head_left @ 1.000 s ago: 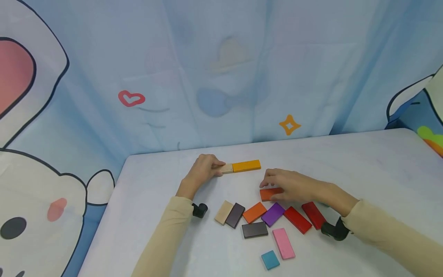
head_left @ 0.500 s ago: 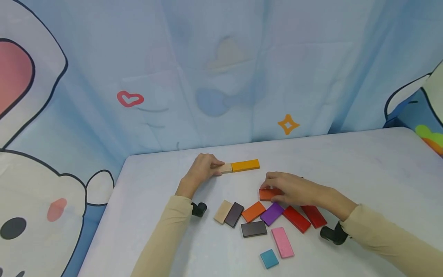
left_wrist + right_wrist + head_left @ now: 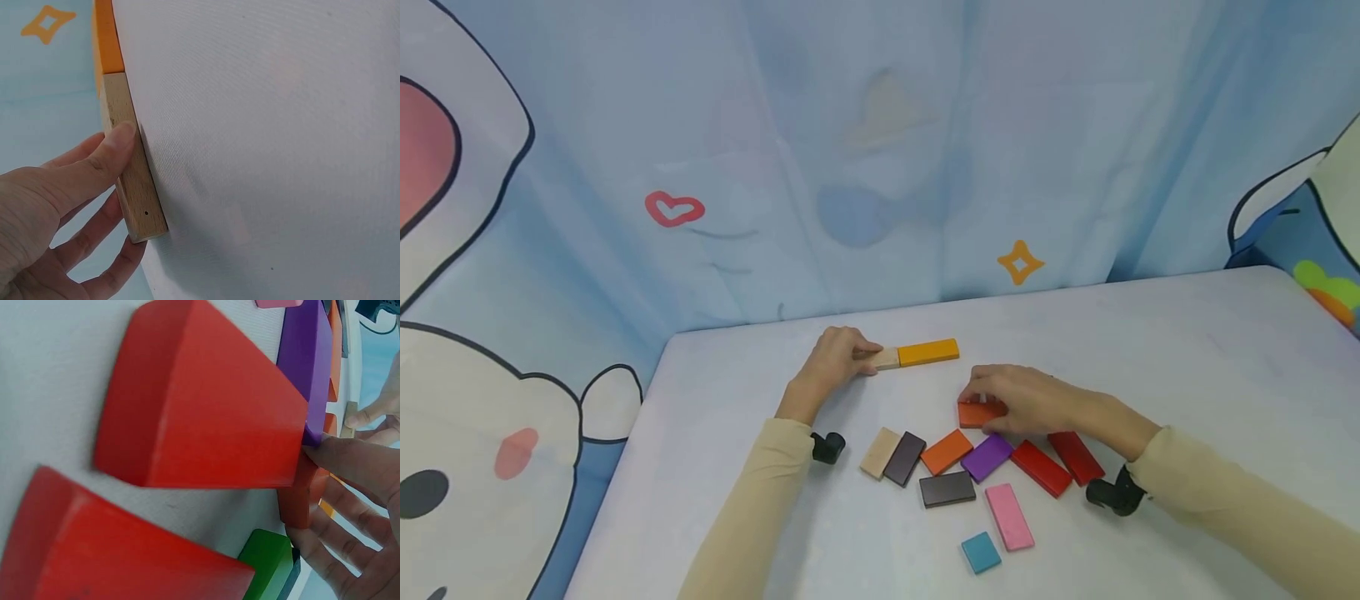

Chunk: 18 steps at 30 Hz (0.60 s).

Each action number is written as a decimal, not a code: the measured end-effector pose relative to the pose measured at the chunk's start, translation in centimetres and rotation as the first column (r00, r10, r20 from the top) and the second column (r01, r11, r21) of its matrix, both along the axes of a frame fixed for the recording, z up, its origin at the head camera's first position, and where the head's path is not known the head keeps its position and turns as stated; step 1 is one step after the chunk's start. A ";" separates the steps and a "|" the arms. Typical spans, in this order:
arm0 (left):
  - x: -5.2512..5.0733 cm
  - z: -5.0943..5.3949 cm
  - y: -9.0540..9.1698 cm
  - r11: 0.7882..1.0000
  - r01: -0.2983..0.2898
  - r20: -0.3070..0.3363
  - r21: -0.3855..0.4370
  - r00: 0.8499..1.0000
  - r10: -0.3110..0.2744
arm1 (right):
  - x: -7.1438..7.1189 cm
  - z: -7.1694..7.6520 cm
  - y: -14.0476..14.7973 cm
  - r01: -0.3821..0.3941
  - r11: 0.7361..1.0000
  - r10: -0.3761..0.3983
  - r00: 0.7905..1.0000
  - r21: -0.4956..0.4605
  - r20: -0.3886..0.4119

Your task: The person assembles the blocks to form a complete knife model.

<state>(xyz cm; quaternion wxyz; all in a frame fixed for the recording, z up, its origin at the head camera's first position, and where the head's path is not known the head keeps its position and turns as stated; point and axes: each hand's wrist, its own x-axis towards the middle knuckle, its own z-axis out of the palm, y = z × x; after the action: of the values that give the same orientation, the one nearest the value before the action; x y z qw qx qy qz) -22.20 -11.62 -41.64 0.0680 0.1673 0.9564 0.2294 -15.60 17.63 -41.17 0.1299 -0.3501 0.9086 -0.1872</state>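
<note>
A natural wood block (image 3: 134,169) lies end to end with a yellow-orange block (image 3: 928,352) near the table's back edge. My left hand (image 3: 835,358) pinches the wood block between thumb and fingers. Farther right and nearer the front, my right hand (image 3: 1037,400) grips an orange-red block (image 3: 976,414) by its sides, thumb in front and fingers behind. In the right wrist view the thumb lies beside a purple block (image 3: 305,362), and the fingers are on the gripped block's far side.
In front of the right hand lie an orange block (image 3: 947,452), two red blocks (image 3: 1042,468), two dark blocks (image 3: 947,489), a light wood block (image 3: 880,453), a pink block (image 3: 1010,517) and a blue one (image 3: 981,552). A green block (image 3: 267,562) sits by the right fingers.
The right hand has lowered slightly and its fingers have come around the orange-red block. The left hand keeps its hold on the wood block. The head view has shifted a little.
</note>
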 end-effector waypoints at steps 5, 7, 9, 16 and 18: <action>-0.1 0.1 0.2 1.000 0.006 0.005 -0.015 1.000 -0.006 | -0.8 0.8 0.6 0.001 1.000 -0.001 1.000 -0.024 0.015; -0.1 0.0 0.2 1.000 0.009 0.003 -0.013 1.000 -0.009 | -1.5 1.3 1.0 -0.003 0.998 0.003 1.000 -0.056 0.003; -0.1 0.0 0.2 1.000 0.009 0.000 -0.004 1.000 -0.009 | -2.3 1.7 1.6 -0.013 0.996 0.011 1.000 -0.093 -0.028; 0.0 -0.2 0.3 1.000 0.021 -0.009 0.015 1.000 -0.020 | -5.2 2.2 3.5 0.016 0.985 -0.029 0.997 -0.172 -0.076; 0.0 -0.2 0.3 1.000 0.025 -0.009 0.012 1.000 -0.024 | -5.7 1.9 3.8 0.028 0.985 -0.042 0.996 -0.173 -0.083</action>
<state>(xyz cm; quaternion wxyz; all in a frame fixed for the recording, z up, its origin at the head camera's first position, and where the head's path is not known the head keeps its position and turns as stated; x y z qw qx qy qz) -22.21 -11.30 -41.81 0.0654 0.1804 0.9532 0.2335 -21.29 21.40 -39.22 0.0565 -0.3518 0.8999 -0.2516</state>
